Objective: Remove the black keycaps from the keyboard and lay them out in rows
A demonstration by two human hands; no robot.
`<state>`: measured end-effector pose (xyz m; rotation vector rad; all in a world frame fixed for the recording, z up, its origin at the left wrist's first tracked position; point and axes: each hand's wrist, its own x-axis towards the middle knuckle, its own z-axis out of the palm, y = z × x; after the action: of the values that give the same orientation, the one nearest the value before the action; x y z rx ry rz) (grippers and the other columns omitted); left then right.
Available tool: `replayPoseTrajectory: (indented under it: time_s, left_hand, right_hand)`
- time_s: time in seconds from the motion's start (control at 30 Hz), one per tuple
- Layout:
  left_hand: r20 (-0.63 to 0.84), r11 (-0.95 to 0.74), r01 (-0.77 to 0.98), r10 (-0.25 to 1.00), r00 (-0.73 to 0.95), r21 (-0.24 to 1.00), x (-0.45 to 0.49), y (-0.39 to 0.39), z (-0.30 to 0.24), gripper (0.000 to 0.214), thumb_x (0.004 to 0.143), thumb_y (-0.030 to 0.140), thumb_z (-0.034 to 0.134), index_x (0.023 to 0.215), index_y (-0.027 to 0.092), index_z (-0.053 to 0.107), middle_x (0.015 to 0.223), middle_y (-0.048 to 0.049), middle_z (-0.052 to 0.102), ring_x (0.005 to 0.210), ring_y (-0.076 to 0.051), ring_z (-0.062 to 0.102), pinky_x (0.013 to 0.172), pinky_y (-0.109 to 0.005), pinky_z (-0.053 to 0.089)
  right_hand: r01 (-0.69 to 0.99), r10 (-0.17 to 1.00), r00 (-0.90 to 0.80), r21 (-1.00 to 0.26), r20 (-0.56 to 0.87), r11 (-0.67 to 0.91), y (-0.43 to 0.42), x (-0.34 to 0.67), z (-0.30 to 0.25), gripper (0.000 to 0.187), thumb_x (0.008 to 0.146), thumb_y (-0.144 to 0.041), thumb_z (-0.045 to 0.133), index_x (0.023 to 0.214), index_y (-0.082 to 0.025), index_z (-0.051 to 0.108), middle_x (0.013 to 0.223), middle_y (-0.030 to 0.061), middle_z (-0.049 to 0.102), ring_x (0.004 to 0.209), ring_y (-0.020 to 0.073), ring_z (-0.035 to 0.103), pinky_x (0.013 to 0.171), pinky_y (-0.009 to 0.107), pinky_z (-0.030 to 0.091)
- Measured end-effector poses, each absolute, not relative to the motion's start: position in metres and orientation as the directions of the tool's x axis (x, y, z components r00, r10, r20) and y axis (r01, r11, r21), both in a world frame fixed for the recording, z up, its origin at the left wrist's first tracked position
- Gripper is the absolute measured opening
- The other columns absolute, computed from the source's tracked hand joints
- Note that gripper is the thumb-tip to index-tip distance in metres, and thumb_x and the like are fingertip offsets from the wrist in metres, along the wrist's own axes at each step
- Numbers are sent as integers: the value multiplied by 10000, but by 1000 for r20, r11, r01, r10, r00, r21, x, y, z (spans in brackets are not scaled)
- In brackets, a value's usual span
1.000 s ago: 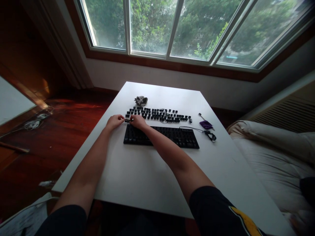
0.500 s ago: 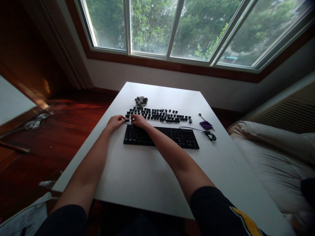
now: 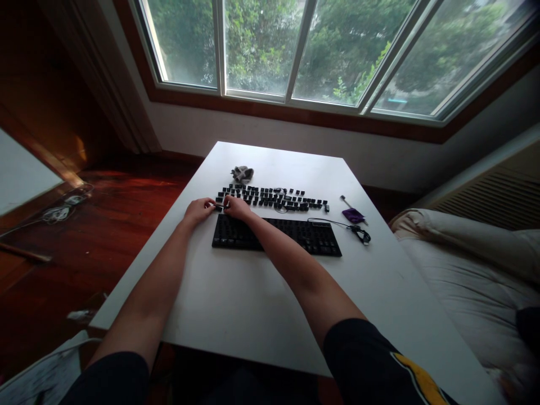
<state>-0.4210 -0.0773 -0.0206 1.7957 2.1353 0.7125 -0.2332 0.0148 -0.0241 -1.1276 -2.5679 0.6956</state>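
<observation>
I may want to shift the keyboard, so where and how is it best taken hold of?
Probably by both short ends, coming from left and right at once: the keyboard lies flat and long, and those ends look free, while keycaps lie close beyond its far edge and the cable leaves there too.

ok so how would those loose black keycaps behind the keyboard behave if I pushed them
The loose keycaps look boxy on a smooth-looking white table, so they would probably slide rather than roll. Each is tiny beside the keyboard, so likely light. They lie as separate pieces, so a push could scatter their rows.
</observation>
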Motion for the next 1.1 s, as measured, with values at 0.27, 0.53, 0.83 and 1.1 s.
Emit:
replayPoseTrajectory:
  time_s: [0.27, 0.53, 0.83, 1.1]
  left_hand:
    - [162, 138, 848, 954, -253, 511, -419, -76, -28, 330, 867, 436, 623, 1108, 252, 753, 918, -21, 749, 780, -182, 645, 690, -273, 426]
    - [191, 159, 840, 936, -296, 519, -416, -76, -33, 332, 875, 416, 609, 1139, 259, 734, 941, -26, 750, 804, -195, 653, 727, -280, 439]
    - [238, 151, 858, 924, -299, 491, -410, -76, -22, 312, 899, 456, 549, 1014, 232, 733, 910, -40, 745, 801, -196, 649, 732, -285, 438]
    - [-132, -68, 893, 981, 140, 444, -420, -80, 1, 462, 782, 655, 609, 882, 219, 724, 866, -34, 746, 809, -217, 661, 686, -266, 437]
  right_hand:
    - [579, 709, -704, -562, 20, 591, 17, -229, -20, 283, 795, -268, 722, 1068, -225, 659, 927, 9, 708, 862, 190, 640, 771, 263, 465]
    - [634, 765, -642, -521, 58, 571, 14, -234, -23, 240, 808, -257, 694, 1045, -235, 662, 967, 30, 713, 898, 212, 636, 781, 274, 462]
    - [539, 736, -649, -567, 192, 623, 9, -200, -2, 232, 872, -327, 656, 1077, -220, 674, 957, 16, 721, 836, 171, 629, 751, 255, 432]
    - [759, 805, -582, -279, 116, 589, 4, -103, 11, 236, 936, -354, 571, 1061, -233, 732, 1093, 81, 753, 988, 237, 671, 787, 287, 447]
